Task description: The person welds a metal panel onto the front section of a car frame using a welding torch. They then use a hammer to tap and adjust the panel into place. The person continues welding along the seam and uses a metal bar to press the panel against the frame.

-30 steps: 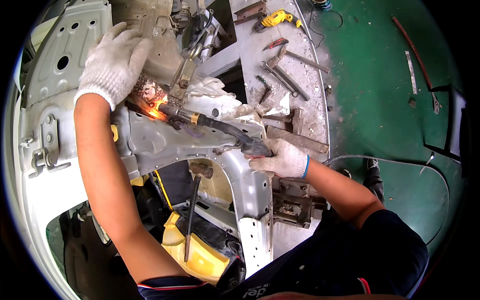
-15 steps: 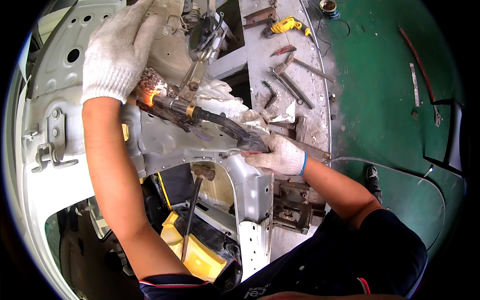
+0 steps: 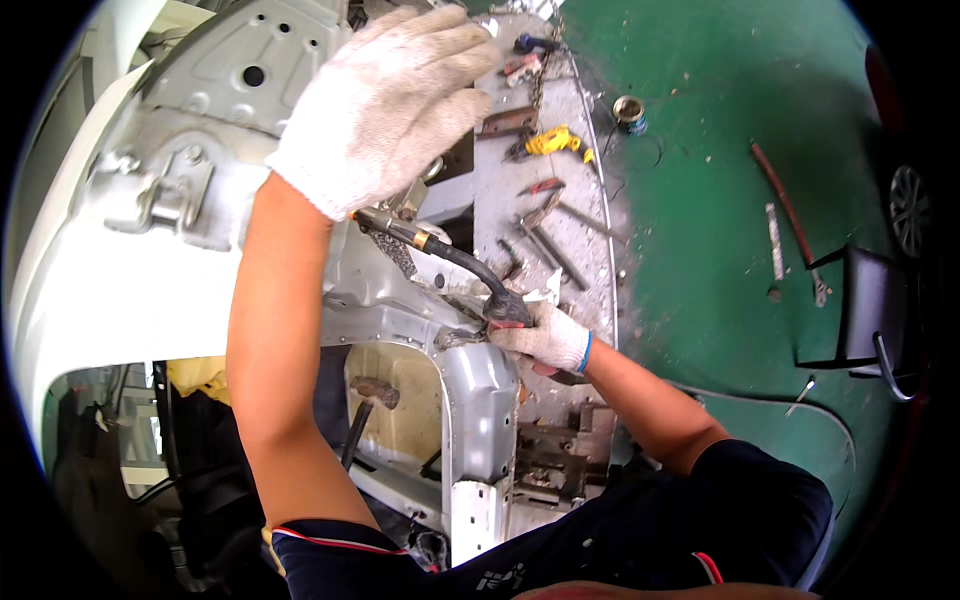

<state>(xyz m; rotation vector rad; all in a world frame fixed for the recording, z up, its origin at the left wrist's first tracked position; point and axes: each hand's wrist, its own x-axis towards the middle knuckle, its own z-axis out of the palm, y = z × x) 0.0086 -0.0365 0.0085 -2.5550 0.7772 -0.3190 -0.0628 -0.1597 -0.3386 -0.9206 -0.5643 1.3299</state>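
Nearest is a dark shirt [image 3: 640, 520] with pale lettering too blurred to read. Beyond it, one hammer [image 3: 374, 391] shows in an opening of the car body [image 3: 475, 410]. The gloved right hand [image 3: 548, 338] is closed around the handle of one welding torch [image 3: 455, 255], which points left over the metal, its tip near the left cuff. The gloved left hand [image 3: 385, 110] is raised, fingers stretched, nothing visible in its grasp. Right of the car body, the table [image 3: 598, 245] carries a second hammer [image 3: 541, 211] and, farther, one yellow drill [image 3: 548, 143]; past its right edge, green floor [image 3: 690, 250] stretches away, one can [image 3: 629, 112] near that edge.
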